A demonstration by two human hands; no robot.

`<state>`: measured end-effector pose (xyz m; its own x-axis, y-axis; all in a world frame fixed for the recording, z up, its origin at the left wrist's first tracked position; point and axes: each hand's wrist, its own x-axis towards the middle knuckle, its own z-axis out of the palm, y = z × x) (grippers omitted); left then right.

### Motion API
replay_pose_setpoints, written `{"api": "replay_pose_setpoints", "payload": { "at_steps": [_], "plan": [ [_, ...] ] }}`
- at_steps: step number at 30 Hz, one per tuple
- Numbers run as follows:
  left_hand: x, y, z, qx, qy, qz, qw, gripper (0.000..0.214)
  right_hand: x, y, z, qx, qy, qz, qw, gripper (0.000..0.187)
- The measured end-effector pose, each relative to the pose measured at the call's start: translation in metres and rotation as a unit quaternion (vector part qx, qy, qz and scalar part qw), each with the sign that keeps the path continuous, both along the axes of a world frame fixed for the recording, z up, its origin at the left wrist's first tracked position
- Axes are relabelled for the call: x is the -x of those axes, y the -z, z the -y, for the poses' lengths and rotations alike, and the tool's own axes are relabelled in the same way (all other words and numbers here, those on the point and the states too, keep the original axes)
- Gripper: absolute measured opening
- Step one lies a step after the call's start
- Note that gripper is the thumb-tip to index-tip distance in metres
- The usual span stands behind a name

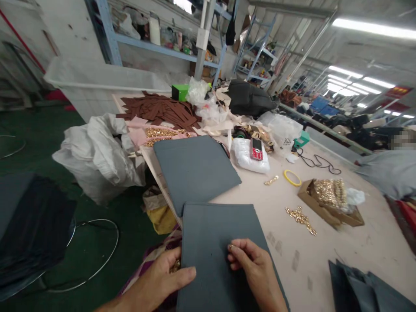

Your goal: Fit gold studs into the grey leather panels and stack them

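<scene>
A dark blue-grey flat panel (221, 225) lies at the table's near edge. My left hand (162, 277) is at its left side, fingers curled around several small gold metal pieces (175, 265), with the thumb reaching over the panel. Above the panel, my right hand (251, 264) pinches a tiny gold metal piece (231, 246) between thumb and fingertips. A small dark mark shows on the panel to the left of that pinch. Just beyond lies a second blue-grey panel (195, 169), partly overlapped by the near one.
Loose gold pieces (300, 220) and a cardboard box (320, 210) of gold hardware lie rightward, near a yellow tape roll (292, 177). A red phone (256, 149) rests on a white packet. Brown strips (159, 110) are piled behind. Folded dark panels (367, 290) sit front right. A person (390, 173) is far right.
</scene>
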<state>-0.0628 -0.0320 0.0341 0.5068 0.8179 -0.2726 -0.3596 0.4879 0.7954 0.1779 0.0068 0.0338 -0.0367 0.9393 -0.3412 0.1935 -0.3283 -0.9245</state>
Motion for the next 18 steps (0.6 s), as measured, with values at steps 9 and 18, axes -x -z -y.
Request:
{"api": "replay_pose_setpoints", "payload": {
  "at_steps": [9, 18],
  "plan": [
    [-0.019, -0.003, -0.008, 0.066, -0.010, -0.040, 0.997, 0.046, 0.018, -0.012, 0.008, 0.030, -0.071, -0.044, 0.996, 0.023],
    [-0.014, 0.006, 0.000, 0.062, -0.007, -0.112, 0.992, 0.055, 0.031, -0.019, 0.009, 0.034, -0.050, -0.040, 0.997, 0.013]
  ]
}}
